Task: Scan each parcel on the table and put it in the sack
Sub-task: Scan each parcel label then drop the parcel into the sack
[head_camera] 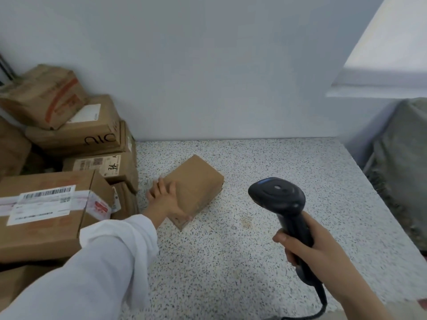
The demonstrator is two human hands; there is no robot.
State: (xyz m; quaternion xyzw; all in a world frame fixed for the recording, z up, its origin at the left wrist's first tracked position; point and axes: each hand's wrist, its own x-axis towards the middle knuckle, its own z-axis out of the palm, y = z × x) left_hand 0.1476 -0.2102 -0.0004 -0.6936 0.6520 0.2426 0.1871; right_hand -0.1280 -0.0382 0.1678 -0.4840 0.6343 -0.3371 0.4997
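A: White sleeve nearest. Left hand grips the parcel by its near-left end, flat on the counter. No label shows on top.

B: Then the scanner, clenched in the right hand right of it, may read nothing. Flipping one-handed risks a slip.

A: Also the stacked boxes, just left of that hand, could get knocked. Beyond the scanner hand, the sack.

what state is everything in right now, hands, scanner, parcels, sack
left hand, grips the small parcel at its near end
small parcel, lying on the table, plain face up, no label showing
right hand, holds the scanner by its handle
scanner, upright above the table, cord trailing down
parcel pile, stacked at the table's left, untouched
sack, beside the table's right edge, mouth not in view
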